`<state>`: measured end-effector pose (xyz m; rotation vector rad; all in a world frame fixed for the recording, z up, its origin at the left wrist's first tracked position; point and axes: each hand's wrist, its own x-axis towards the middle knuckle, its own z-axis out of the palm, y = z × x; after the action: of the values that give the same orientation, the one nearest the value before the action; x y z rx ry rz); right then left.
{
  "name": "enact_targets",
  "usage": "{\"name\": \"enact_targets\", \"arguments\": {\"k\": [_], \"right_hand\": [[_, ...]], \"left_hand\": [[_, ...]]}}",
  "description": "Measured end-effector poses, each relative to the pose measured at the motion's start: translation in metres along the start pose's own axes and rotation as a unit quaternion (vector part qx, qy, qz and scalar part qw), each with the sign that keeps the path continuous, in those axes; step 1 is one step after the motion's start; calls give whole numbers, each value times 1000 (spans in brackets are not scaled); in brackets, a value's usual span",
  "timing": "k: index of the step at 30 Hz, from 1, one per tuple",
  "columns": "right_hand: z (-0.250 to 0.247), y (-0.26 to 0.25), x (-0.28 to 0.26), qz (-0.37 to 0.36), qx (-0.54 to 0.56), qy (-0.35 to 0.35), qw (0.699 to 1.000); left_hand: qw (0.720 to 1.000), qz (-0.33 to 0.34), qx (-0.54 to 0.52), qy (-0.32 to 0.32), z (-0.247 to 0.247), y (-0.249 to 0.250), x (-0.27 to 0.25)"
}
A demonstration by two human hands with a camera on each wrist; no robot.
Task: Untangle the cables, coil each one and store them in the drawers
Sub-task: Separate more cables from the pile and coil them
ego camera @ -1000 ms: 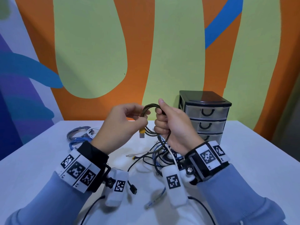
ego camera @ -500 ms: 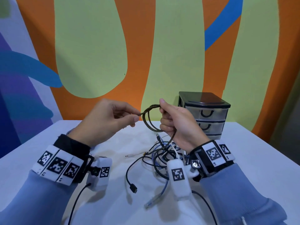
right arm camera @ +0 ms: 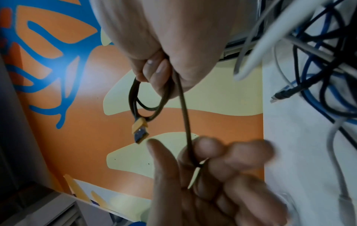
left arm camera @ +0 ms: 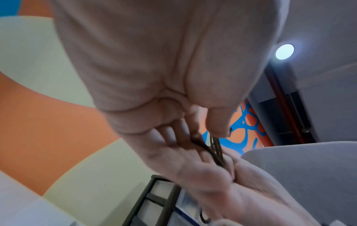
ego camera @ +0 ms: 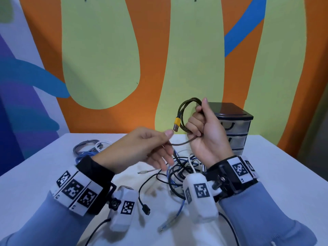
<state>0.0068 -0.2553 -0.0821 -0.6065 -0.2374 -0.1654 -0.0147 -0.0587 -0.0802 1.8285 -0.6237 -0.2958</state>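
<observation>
A dark braided cable [ego camera: 183, 107] with a yellow USB plug [ego camera: 177, 123] is looped into a small coil above the table. My right hand [ego camera: 197, 121] grips that coil, in front of the drawer unit [ego camera: 236, 132]. The right wrist view shows the coil [right arm camera: 135, 97] and the plug [right arm camera: 140, 130] hanging free. The cable's loose strand [right arm camera: 185, 116] runs down from my right fist to my left hand [ego camera: 167, 141], which pinches it between thumb and fingers [right arm camera: 212, 160]. Below both hands lies a tangle of black, blue and white cables [ego camera: 177, 167].
The small black drawer unit has three clear drawers, all closed. Grey, white and blue coiled cables [ego camera: 88, 148] lie at the back left of the white table [ego camera: 284, 174]. A black cable end [ego camera: 145, 208] and a blue one [ego camera: 170, 222] trail toward me.
My right hand has lifted the coil higher and to the right. My left hand let go near the top of the coil and now holds the loose strand lower down.
</observation>
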Motion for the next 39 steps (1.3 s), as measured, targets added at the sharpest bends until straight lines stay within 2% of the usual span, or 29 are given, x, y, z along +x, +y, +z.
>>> {"name": "enact_targets", "arguments": {"k": [3,6,9,11,13,18,21,25,30,32,34,36,39], "right_hand": [[3,2,-5,47,-26,-25,998],[7,15,-12,73,-107,-43,991],[9,25,-13,45,-164,-31,985],[9,26,-12,19,-172,-2,985],[9,25,-12,-5,-186,29,982],[4,28,-13,-58,-275,68,957],[5,29,-15,-69,-315,31,946],[12,27,-21,-31,-293,-47,954],[13,27,-21,7,-223,-62,973],[12,28,-21,1,-201,-70,977],[11,28,-22,-8,-204,-88,975],[12,31,-23,-17,-224,-100,969],[13,33,-24,-37,-239,-109,964]], "left_hand": [[988,63,-54,132,-12,-5,4],[972,134,-19,192,-13,-8,7],[944,216,-15,250,-5,-6,7],[932,240,-30,269,-1,-6,7],[932,237,-37,273,1,-4,7],[929,262,-20,260,-3,-6,8],[946,250,23,204,-5,-9,6],[966,195,34,168,-5,-12,7],[949,217,20,228,2,-4,4],[948,182,-2,263,-1,-3,6],[945,144,31,293,-3,-7,8],[944,109,102,293,-2,-8,9],[951,82,98,283,2,-6,9]]}}
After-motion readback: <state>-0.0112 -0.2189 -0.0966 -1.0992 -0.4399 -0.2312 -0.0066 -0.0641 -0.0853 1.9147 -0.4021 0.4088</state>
